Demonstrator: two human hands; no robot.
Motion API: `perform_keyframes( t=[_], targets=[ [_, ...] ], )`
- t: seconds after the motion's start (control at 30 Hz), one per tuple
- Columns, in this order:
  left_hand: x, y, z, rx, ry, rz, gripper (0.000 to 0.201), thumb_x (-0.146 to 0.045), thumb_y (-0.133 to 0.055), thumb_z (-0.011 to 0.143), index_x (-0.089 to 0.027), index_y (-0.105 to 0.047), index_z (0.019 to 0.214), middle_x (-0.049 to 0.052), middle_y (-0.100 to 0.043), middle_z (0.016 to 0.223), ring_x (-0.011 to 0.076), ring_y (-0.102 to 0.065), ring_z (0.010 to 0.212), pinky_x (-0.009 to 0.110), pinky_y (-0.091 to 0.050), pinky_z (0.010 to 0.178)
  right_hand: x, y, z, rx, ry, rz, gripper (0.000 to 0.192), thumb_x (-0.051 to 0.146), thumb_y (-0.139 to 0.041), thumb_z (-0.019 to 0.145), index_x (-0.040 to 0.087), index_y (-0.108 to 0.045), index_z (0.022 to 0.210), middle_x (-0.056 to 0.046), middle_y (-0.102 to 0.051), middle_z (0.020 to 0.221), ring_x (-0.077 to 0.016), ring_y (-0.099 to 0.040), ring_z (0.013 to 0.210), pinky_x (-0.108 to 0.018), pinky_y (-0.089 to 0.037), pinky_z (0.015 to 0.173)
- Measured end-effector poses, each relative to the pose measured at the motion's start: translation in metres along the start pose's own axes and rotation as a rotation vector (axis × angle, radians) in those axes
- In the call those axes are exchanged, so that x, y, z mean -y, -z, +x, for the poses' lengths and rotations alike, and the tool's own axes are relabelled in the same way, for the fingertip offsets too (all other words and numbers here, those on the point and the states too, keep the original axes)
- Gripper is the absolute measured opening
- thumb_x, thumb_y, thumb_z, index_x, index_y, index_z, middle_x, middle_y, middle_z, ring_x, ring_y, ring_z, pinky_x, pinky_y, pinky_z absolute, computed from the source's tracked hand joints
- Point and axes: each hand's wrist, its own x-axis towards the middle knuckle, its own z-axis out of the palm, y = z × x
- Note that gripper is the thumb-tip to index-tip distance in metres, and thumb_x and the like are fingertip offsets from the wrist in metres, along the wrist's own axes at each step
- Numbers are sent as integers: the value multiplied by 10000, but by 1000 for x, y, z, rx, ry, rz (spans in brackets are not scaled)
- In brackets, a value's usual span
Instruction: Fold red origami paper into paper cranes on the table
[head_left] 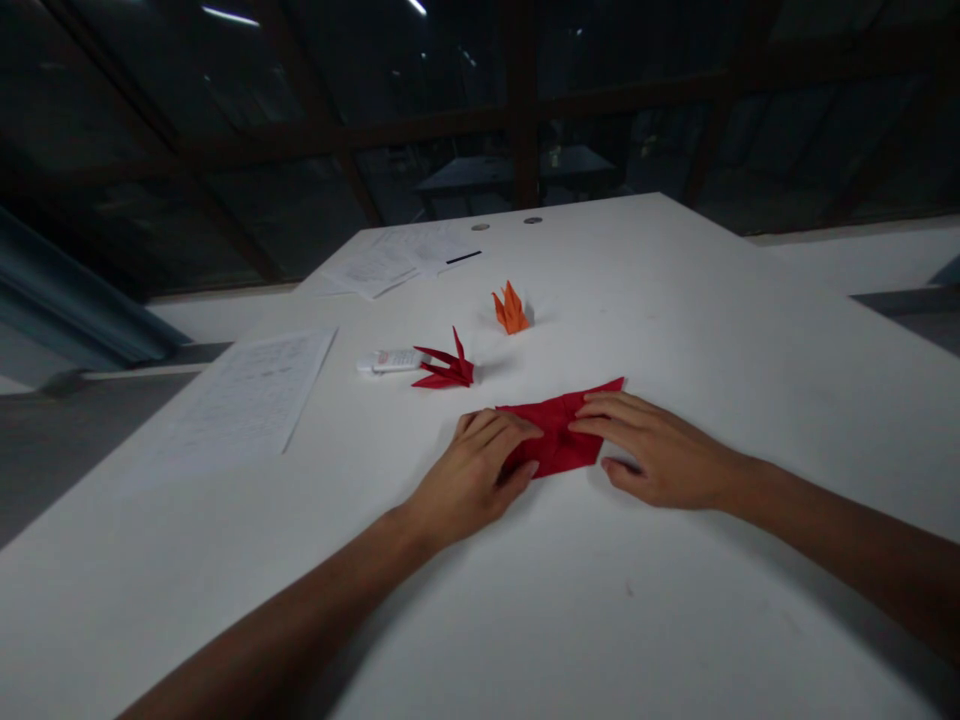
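**deskgoblin:** ok so the left hand point(474, 465), was it gripping anything?

**foldnerd:** nah, that was no clench. Its fingers point(493, 430) sat close together, a bit bent, lying over the left end of the red paper point(559, 455). The thumb was spread away from them with its tip at the paper's near edge, and some red showed in the gap. Couldn't tell how hard it pressed tho.

**deskgoblin:** and the right hand point(670, 462)?

**foldnerd:** looser imo. Fingers stretched out over the right part of the paper, tips resting near its middle. The thumb was off the paper, down by the worktop point(697, 600), with a clear gap under the index finger. I'd call that one released, just touching from above.

**deskgoblin:** where was the paper exactly?

**foldnerd:** on the worktop, right between the hands, with a pointy far corner poking out past the right fingers.

**deskgoblin:** anything close by?

**foldnerd:** yeah, a red folded figure point(461, 373) just beyond the left hand, with a white printed item point(386, 361) right beside it. An orange folded figure point(511, 314) stood farther back, apart from both hands. Also a written sheet point(255, 390) lay way over left.
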Motion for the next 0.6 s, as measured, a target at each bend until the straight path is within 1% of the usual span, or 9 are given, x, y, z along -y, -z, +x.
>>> perform_keyframes(
  t=[0.07, 0.1, 0.2, 0.27, 0.37, 0.43, 0.5, 0.57, 0.6],
  targets=[
    [-1, 2, 0, -9, 2, 16, 294, -282, -608, 947, -196, -581, 1227, 83, -681, 1198, 252, -584, 1136, 448, -398, 1042, -2, -2, 0, -10, -17, 24, 566, 118, -647, 791, 195, -601, 1350, -127, -635, 1372, -300, -577, 1283, -527, -464, 1125],
    [-2, 2, 0, -16, -2, 34, 315, -313, -619, 938, -193, -582, 1227, 86, -683, 1197, 258, -590, 1128, 466, -386, 1053, -2, -3, 0, -23, -29, 38, 549, 116, -646, 794, 198, -606, 1335, -124, -645, 1361, -293, -588, 1273, -520, -469, 1120],
    [-8, 3, -2, -53, -42, 116, 378, -406, -634, 921, -190, -589, 1228, 98, -696, 1180, 286, -596, 1118, 514, -360, 1061, 2, -8, 1, -60, -47, 78, 401, 135, -641, 848, 210, -638, 1242, -112, -691, 1286, -277, -623, 1238, -503, -496, 1094],
    [-16, 0, -3, -77, -83, 160, 404, -467, -631, 920, -186, -602, 1209, 108, -707, 1155, 300, -599, 1100, 514, -385, 1021, 8, -11, 1, -64, -47, 109, 298, 157, -634, 892, 216, -646, 1184, -104, -714, 1240, -271, -642, 1213, -498, -513, 1077],
    [-28, -7, -3, -51, -93, 174, 370, -516, -639, 914, -192, -637, 1092, 96, -723, 1082, 292, -624, 1016, 473, -454, 915, 21, -15, 1, -50, -58, 169, 243, 163, -605, 936, 223, -634, 1170, -98, -720, 1222, -256, -669, 1165, -473, -545, 1039],
    [-33, -12, -3, -28, -52, 169, 289, -468, -660, 912, -201, -650, 1021, 71, -731, 1039, 275, -642, 974, 437, -495, 855, 26, -16, 0, -41, -74, 205, 287, 146, -543, 972, 229, -601, 1239, -94, -707, 1249, -238, -669, 1170, -454, -549, 1037],
    [-35, -15, -4, -28, -19, 175, 177, -377, -659, 917, -211, -661, 977, 45, -740, 1001, 253, -659, 933, 405, -525, 809, 29, -16, -1, -32, -88, 232, 377, 110, -474, 990, 241, -544, 1337, -91, -683, 1300, -220, -653, 1206, -443, -539, 1054],
    [-33, -17, -6, -51, -24, 215, 94, -288, -616, 933, -218, -675, 959, 30, -748, 953, 234, -672, 886, 384, -545, 777, 29, -15, -2, -44, -95, 250, 458, 76, -441, 983, 258, -492, 1400, -85, -658, 1346, -209, -629, 1247, -444, -522, 1079],
    [-31, -17, -7, -69, -38, 250, 104, -252, -588, 943, -219, -682, 973, 28, -750, 922, 227, -677, 857, 375, -551, 758, 28, -14, -2, -64, -96, 255, 482, 66, -437, 976, 266, -479, 1413, -82, -647, 1362, -207, -616, 1266, -448, -512, 1092]
  ],
)
